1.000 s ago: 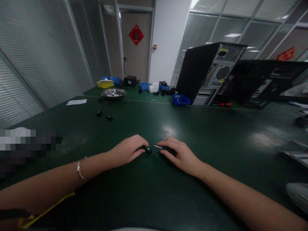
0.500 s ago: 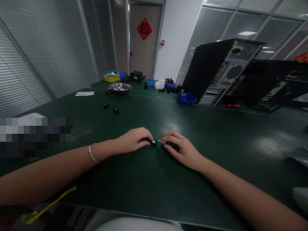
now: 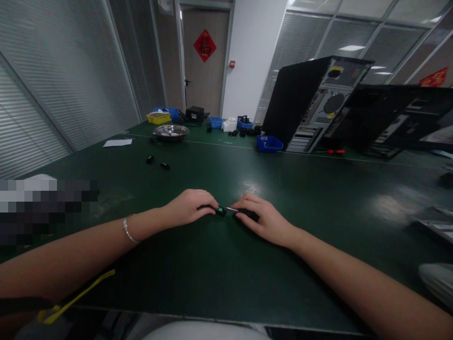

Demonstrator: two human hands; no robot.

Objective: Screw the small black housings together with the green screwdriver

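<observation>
My left hand (image 3: 188, 206) rests low over the green table, fingers closed around a small black part (image 3: 221, 211) with a green patch on its end. Facing it, my right hand (image 3: 266, 218) grips a screwdriver (image 3: 250, 215) by its black handle. The thin metal shaft points left and its tip is at or very near the black part; whether it touches I cannot tell. Farther off to the left, two similar small black pieces (image 3: 164, 165) lie on the table. My fingers hide most of the held part.
A steel bowl (image 3: 171, 133), a white paper (image 3: 118, 142), a yellow bin (image 3: 158, 117) and a blue bin (image 3: 269, 143) stand toward the back. A black computer tower (image 3: 293, 99) rises at back right. A yellow strap (image 3: 81, 295) hangs by the near edge.
The whole view has shifted a little, so the scene sits farther left. Both hands keep their holds, with the screwdriver still against or close to the black part.
</observation>
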